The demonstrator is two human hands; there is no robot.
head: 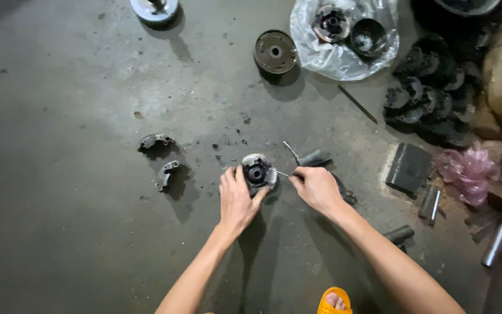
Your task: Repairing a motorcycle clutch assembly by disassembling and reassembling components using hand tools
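Both grips hide detail: left hand [236, 200] clasps round part [258, 172], right hand [316, 189] pinches thin tool [282, 172].

A single head-worn camera looks steeply down onto a concrete floor [59, 174].

The only view comes from above the person's own forearms, which enter from the bottom edge and meet just below the middle of the frame, where the left hand [236, 200] and right hand [318, 189] sit close to the lens. The camera faces forward and down, so the far part of the floor fills the top of the frame, out to a clear plastic bag [344, 58] at upper right. An orange sandal [333, 302] at the bottom edge marks the nearest point. With one camera, no second view shares the scene.
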